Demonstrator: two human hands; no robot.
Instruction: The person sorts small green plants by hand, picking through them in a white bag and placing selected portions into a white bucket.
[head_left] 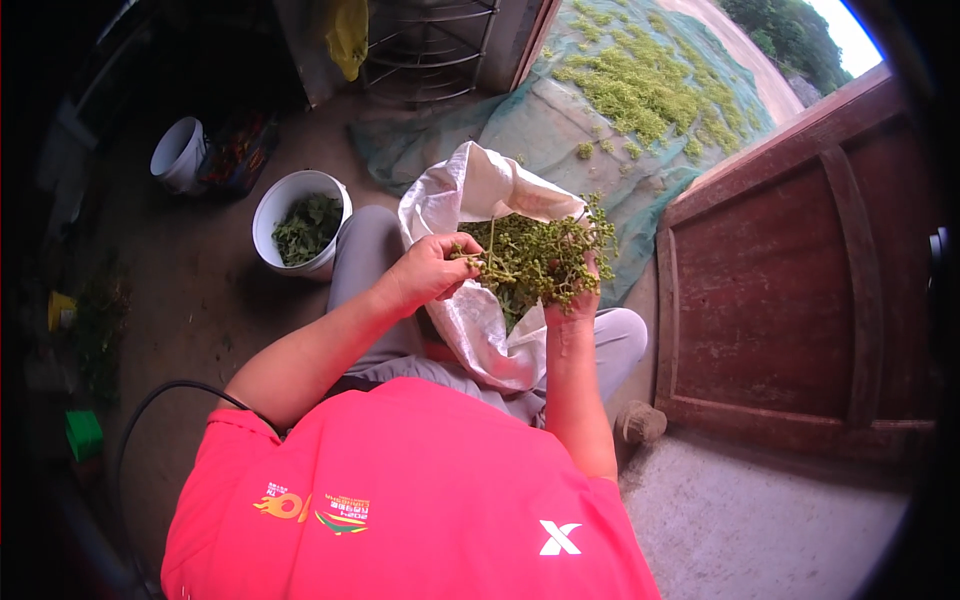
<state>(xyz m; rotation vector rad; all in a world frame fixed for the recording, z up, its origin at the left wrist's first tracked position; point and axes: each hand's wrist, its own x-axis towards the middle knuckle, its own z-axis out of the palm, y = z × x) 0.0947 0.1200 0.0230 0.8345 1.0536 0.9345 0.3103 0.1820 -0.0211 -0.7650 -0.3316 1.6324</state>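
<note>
your left hand (432, 270) has its fingers curled, the fingertips (470, 262) pinching a thin stem at the edge of the bunch of small green berries (535, 262). your right hand (575, 300) sits under that bunch, fingers closed up around its stalks, mostly hidden by the sprigs. the bunch hangs between your two sets of fingers, just over the open mouth of the white woven sack (480, 330) resting across your lap. beyond your left fingers, well apart, stands a white bucket (272, 212) with green leaves in it. past your right fingers, more green berries lie spread on a green net (520, 130).
</note>
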